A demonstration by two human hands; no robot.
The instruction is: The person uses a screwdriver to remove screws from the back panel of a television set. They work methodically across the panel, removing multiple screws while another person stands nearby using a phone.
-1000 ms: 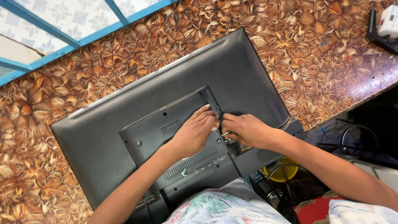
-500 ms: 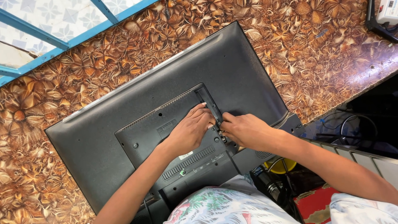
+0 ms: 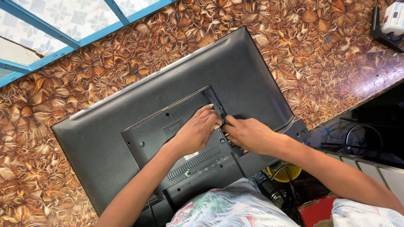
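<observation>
A flat-screen television (image 3: pixel 126 138) lies face down across the floral brown worktop (image 3: pixel 336 63), its lower edge overhanging the worktop's near edge toward the person. Both hands meet at the right side of the raised back cover (image 3: pixel 168 126), beside the recessed connector bay (image 3: pixel 215 105). The left hand (image 3: pixel 195 132) rests palm down on the cover, fingers curled, fingertips at the bay's edge. The right hand (image 3: pixel 248 133) is drawn narrow, fingertips pinched at the same spot; whether it grips something small, perhaps a plug or screw, I cannot tell. A white device (image 3: pixel 395 19) sits at the far right corner.
</observation>
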